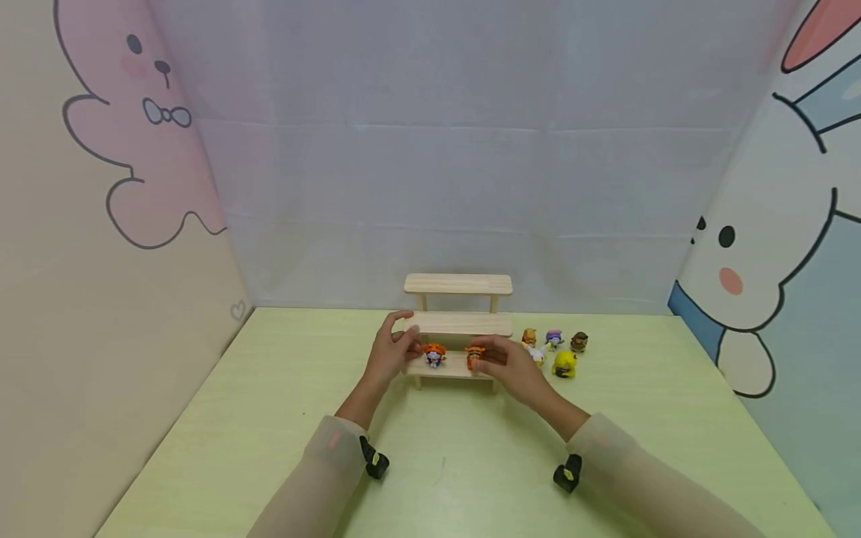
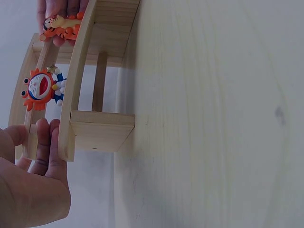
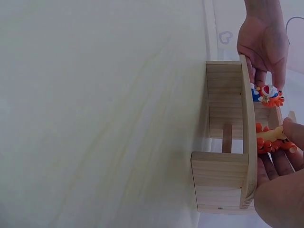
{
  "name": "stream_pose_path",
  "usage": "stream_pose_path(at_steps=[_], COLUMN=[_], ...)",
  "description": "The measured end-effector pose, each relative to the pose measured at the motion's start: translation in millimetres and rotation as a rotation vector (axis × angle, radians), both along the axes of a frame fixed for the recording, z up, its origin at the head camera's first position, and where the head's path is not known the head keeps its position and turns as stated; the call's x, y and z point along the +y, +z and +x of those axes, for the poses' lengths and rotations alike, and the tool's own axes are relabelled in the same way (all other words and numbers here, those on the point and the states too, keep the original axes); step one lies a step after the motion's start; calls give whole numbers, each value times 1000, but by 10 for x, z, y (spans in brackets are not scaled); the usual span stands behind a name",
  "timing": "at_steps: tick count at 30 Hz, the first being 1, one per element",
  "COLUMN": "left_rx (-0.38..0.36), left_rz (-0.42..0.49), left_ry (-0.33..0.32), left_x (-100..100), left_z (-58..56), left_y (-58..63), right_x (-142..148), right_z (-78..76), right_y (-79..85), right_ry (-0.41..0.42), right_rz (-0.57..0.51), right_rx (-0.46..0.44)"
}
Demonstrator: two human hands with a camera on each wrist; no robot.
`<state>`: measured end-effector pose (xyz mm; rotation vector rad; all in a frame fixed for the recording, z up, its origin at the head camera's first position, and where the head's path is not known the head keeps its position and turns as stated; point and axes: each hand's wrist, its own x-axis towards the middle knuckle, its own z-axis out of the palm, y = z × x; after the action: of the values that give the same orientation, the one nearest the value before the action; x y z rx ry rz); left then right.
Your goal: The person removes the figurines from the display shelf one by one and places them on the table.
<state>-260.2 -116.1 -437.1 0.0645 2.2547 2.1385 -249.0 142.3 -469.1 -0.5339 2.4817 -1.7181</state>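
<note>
A small three-tier wooden shelf (image 1: 460, 323) stands on the table against the back wall. On its lowest tier is a figurine in an orange crab hood (image 1: 434, 356), with a blue and white body (image 2: 59, 86). My left hand (image 1: 390, 351) grips the shelf's left end, fingers at the lower two tiers, close beside the crab figurine. Toward the right of the same tier, an orange striped tiger figurine (image 1: 474, 357) stands upright. My right hand (image 1: 514, 366) pinches it between thumb and fingers, as the right wrist view shows from the side.
Right of the shelf, several small figurines stand in a group, among them a yellow one (image 1: 564, 364), a purple-hatted one (image 1: 554, 338) and a brown one (image 1: 578, 342). The pale table (image 1: 430, 463) meets a white back wall (image 1: 471, 179) and printed side walls.
</note>
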Motion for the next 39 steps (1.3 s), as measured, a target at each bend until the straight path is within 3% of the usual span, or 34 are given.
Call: stream_pose_path(at_steps=[12,20,30,39], left_rx=[1,-4,1,-6], left_rz=[3,-5,1,14], left_ry=[0,2,1,-8], left_x=[2,-3,-1,-12], left_z=[11,13,22,15], left_y=[27,24,17,16], right_x=[-7,49,252,518], right_z=[17,50,88,112], right_y=[-10,12,35,128], right_ry=[-20,28,76,42], right_rz=[9,-8,-36,6], right_rx=[0,-3,-1,69])
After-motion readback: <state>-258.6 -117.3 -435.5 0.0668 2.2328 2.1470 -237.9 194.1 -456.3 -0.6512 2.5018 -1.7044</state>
